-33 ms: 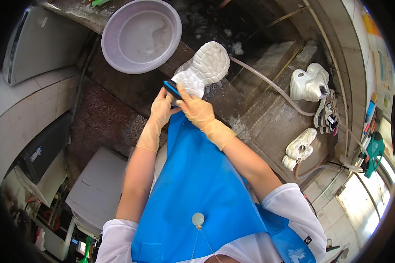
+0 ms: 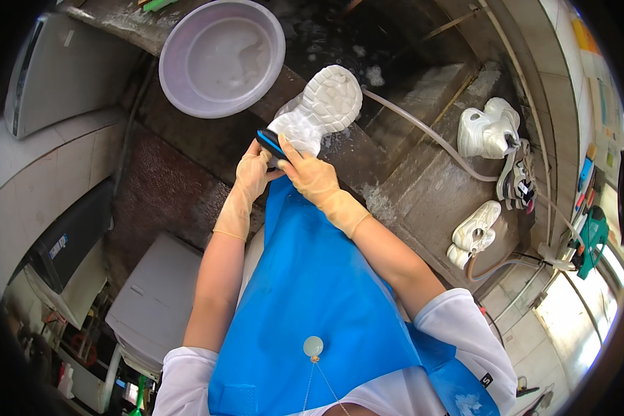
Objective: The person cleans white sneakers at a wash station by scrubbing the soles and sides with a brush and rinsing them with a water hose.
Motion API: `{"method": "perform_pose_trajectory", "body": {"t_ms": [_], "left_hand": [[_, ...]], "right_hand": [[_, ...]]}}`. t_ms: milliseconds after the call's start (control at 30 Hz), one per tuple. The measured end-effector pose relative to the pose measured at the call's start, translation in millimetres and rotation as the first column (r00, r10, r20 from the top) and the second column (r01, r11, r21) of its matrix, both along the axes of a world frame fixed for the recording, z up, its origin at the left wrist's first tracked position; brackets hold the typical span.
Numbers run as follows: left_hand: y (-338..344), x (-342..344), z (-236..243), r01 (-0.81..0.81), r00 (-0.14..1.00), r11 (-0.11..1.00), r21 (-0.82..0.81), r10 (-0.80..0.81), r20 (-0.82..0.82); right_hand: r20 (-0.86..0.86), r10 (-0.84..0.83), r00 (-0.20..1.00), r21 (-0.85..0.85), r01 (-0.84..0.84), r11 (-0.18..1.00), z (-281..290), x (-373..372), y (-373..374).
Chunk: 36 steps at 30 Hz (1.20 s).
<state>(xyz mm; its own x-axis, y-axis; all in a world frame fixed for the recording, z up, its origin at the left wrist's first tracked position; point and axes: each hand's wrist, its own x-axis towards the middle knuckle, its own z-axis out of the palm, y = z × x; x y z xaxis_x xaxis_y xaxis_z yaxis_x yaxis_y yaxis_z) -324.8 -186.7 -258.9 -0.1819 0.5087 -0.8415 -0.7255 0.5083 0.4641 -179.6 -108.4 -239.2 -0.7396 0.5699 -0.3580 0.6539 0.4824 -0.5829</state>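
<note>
A white shoe (image 2: 333, 99) is tilted up, its chunky tread facing me. Over its near end lies a black brush with a blue edge (image 2: 270, 143); its bristles are hidden. My right hand (image 2: 310, 175), in a thin yellowish glove, is closed on the brush, fingers stretched along it. My left hand (image 2: 252, 170), gloved the same way, is curled at the near end of the shoe, under the brush. It appears to grip the shoe there, though the fingertips are hidden. My blue apron (image 2: 305, 277) reaches up to the hands.
A pale purple basin (image 2: 222, 62) with cloudy water stands far left. To the right are white shoes (image 2: 489, 130), more shoes (image 2: 516, 180), another white pair (image 2: 473, 234) and a hose (image 2: 430, 132). A grey lidded box (image 2: 152, 295) is near left; a green tool (image 2: 593, 243) hangs far right.
The brush and both hands have shifted very slightly to the left. The shoe stays where it was.
</note>
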Motion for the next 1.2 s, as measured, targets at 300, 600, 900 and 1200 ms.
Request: {"method": "perform_pose_trajectory", "body": {"t_ms": [300,600,900,1200], "left_hand": [[4,2,1,0.013,1.0,1.0,0.019,-0.013,-0.003],[-3,4,-3,0.012,1.0,0.999,0.034,-0.011,-0.021],[-6,9,-1,-0.024,0.998,0.999,0.038,0.026,-0.059],[-4,6,-5,-0.036,0.998,0.997,0.062,0.039,-0.052]], "right_hand": [[-0.027,-0.112,0.993,-0.085,0.11,0.99,-7,31,1],[0.036,-0.104,0.994,-0.141,0.108,0.984,-8,30,17],[0.082,-0.11,0.991,-0.227,0.126,0.966,5,77,24],[-0.158,-0.194,0.968,-0.325,0.135,0.936,-12,74,28]]}}
